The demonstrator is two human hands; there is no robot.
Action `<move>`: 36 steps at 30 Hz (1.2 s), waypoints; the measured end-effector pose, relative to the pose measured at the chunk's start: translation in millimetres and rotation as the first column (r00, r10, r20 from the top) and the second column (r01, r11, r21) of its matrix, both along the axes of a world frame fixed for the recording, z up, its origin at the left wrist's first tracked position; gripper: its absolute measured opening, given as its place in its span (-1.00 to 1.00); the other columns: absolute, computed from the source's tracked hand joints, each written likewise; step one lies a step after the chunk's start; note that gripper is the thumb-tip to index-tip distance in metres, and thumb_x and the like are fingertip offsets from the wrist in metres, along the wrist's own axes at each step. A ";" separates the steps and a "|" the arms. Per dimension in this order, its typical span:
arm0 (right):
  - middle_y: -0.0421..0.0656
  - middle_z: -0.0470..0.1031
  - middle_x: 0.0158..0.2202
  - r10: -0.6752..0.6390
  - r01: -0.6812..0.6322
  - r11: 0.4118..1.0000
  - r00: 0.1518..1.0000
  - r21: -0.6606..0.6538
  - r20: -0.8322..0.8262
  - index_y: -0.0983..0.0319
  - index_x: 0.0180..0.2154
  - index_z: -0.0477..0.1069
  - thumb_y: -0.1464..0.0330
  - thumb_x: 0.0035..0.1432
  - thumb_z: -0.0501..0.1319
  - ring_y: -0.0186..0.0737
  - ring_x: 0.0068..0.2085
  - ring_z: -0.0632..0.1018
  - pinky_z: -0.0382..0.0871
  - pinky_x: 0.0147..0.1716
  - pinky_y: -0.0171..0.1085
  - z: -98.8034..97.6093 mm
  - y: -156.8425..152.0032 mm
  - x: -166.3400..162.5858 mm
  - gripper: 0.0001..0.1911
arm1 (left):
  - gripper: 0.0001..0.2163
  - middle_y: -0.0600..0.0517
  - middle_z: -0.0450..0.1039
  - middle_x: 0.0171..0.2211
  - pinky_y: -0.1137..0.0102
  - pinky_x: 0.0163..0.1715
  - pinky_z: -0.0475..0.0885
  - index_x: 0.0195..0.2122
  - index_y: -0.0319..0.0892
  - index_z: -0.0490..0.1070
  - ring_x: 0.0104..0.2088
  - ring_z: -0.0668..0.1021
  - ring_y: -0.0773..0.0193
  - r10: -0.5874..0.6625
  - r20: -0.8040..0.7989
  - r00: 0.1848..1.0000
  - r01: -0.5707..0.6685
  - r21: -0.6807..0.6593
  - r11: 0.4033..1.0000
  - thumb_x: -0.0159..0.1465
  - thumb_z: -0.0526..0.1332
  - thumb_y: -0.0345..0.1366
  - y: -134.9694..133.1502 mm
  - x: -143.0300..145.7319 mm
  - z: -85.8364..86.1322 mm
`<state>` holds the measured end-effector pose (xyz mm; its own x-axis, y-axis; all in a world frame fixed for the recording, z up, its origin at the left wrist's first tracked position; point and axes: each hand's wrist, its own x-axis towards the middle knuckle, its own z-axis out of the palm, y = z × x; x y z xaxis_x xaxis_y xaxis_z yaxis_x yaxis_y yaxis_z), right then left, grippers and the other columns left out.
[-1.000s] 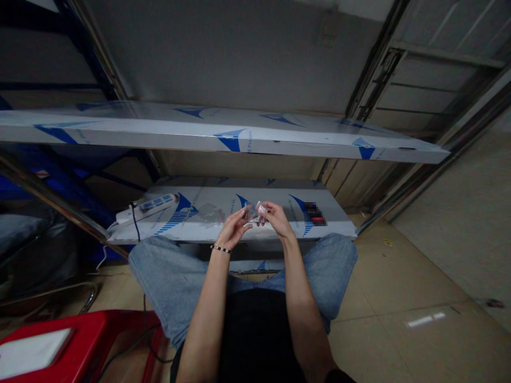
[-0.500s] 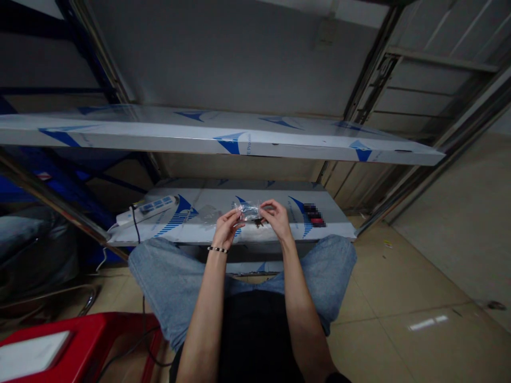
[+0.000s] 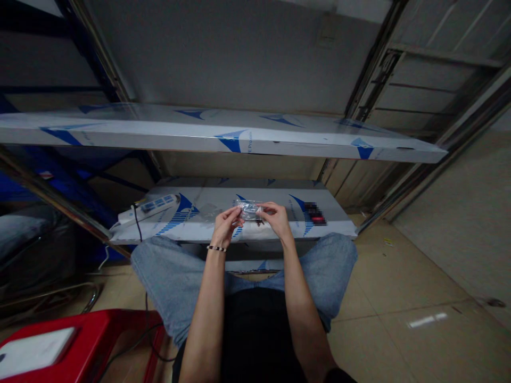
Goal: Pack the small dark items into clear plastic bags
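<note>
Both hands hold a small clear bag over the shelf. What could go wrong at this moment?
1. The small clear bag is pinched only at its ends by the left hand and right hand; it might slip, or small contents might spill onto the lower shelf.
2. The light is dim, so small parts could be hard to see.

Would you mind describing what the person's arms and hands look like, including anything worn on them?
Both forearms are bare, with no sleeves reaching the wrists and no gloves. The left hand has a thin beaded bracelet of dark and pale beads around its wrist. The right hand shows no bracelet, watch or ring that can be made out.
</note>
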<state>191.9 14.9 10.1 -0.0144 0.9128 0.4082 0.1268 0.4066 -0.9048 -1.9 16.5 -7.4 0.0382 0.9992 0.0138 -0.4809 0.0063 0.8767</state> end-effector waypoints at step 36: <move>-0.32 0.30 -0.67 -0.624 -0.128 0.681 0.413 -0.721 -0.663 0.20 -0.42 0.28 0.23 0.40 -0.03 -0.37 -0.71 0.29 0.05 -0.73 -0.41 -43.7 14.6 -58.0 -0.65 | -0.72 -0.04 0.58 -0.46 0.40 -0.53 0.55 -0.24 -0.30 0.58 -0.52 0.58 0.26 0.039 -0.513 0.857 0.070 0.191 0.979 0.13 0.39 -0.18 -9.8 29.8 13.4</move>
